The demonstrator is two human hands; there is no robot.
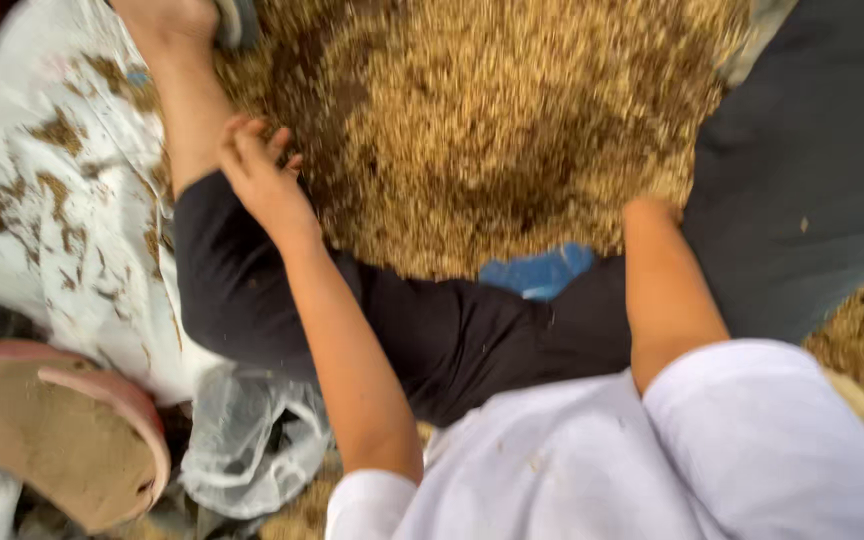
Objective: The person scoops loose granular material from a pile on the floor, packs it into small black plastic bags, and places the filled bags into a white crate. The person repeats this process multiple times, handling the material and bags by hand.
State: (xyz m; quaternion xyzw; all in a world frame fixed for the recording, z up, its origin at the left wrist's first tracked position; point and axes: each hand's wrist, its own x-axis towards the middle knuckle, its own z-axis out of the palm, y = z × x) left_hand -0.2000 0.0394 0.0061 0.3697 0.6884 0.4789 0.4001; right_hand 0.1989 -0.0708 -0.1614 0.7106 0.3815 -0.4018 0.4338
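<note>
— Grain point(492, 130): loose golden heap on dark cloth point(802, 170), blurred. Left hand?

— Left hand point(262, 175): fingers spread, gripping nothing, at the heap's near edge, beside a bare leg point(187, 110).

— Right hand?

— Right hand point(649, 212): plunged into the grain past the wrist — grip cannot be told. Blue scrap point(537, 270) lies between both arms.

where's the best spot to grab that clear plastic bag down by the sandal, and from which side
Probably the bunched upper folds of the clear plastic bag, pinched from above. It lies crumpled and slack, so the raised creases give the fingers something to close on. The pink sandal crowds its left edge and the left hand is up by the grain pile, so coming straight down looks least blocked.
</note>
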